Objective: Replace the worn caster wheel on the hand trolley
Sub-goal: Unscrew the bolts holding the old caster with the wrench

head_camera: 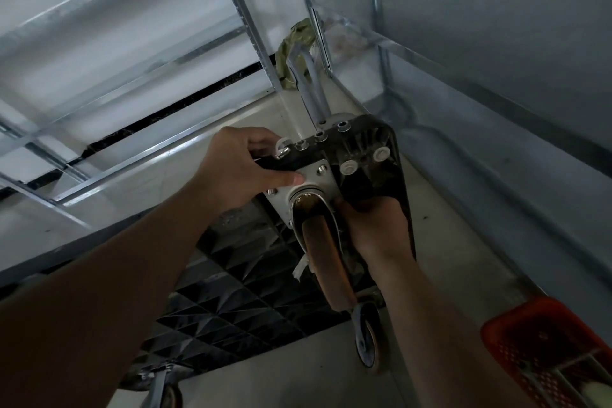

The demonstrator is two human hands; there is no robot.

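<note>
Both forearms filled the lower part of the frame, reaching up and away toward the centre, where the work sat. At the left hand (238, 166), the fingers curled over the upper edge of the hand trolley (367, 156), with the thumb laid flat across onto the caster's mounting plate (314, 180); that grip looked meant to steady the deck, which was tipped with its ribbed black underside (251, 278) toward the camera so the fixings could be reached. The right hand (371, 225) sat just right of the caster wheel (326, 262), partly hidden behind its fork; its fingers seemed wrapped around the deck's edge or the bracket, but how tightly could not be told. The brown wheel ran from frame centre toward the lower middle, its plate seemingly seated against the deck, with bolt ends showing at the corners. Further out, another caster (367, 338) stood at lower centre and a third (162, 387) at the bottom left. An orange basket (516, 341) occupied the lower right corner, and pale metal shelving (132, 76) crossed the upper left.
</note>
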